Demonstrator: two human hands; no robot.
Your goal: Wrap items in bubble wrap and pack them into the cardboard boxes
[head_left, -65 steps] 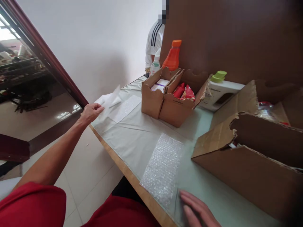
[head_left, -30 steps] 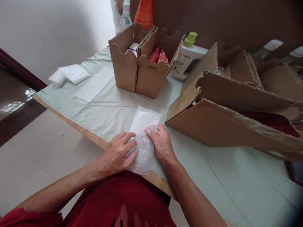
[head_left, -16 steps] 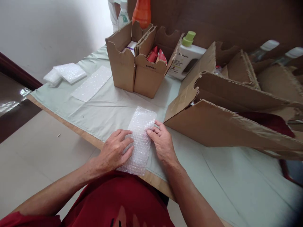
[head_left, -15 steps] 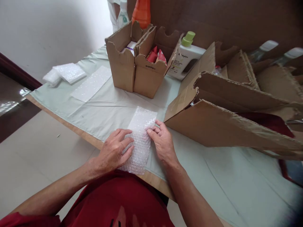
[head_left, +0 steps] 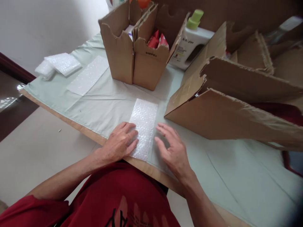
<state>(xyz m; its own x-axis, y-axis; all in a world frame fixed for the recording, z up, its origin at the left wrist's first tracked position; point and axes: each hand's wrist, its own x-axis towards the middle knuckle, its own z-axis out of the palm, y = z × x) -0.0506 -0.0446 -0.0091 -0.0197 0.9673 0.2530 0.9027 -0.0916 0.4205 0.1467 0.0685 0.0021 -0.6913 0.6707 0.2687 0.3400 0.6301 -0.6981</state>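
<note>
A flat strip of bubble wrap [head_left: 144,126] lies lengthwise on the cloth-covered table, its near end at the front edge. My left hand [head_left: 123,138] rests along its left side, fingers spread and fingertips on the wrap. Just right of the strip, my right hand [head_left: 171,146] is held with thumb and fingers apart, holding nothing. Further left on the cloth lie another flat bubble wrap piece [head_left: 88,75] and a bubble-wrapped packet [head_left: 62,63], with a smaller bubble-wrapped bundle [head_left: 44,69] beside it.
Two cardboard holders [head_left: 134,60] stand behind the strip, one with red packets [head_left: 157,40]. A white bottle with a green cap [head_left: 190,44] stands beside them. A large divided cardboard box [head_left: 227,116] occupies the right side. The table's wooden edge [head_left: 82,126] runs diagonally in front.
My right hand has let go of the strip's right edge and moved right, its fingers opening. The bubble wrap now lies flatter. My left hand stays on it. The view has shifted slightly.
</note>
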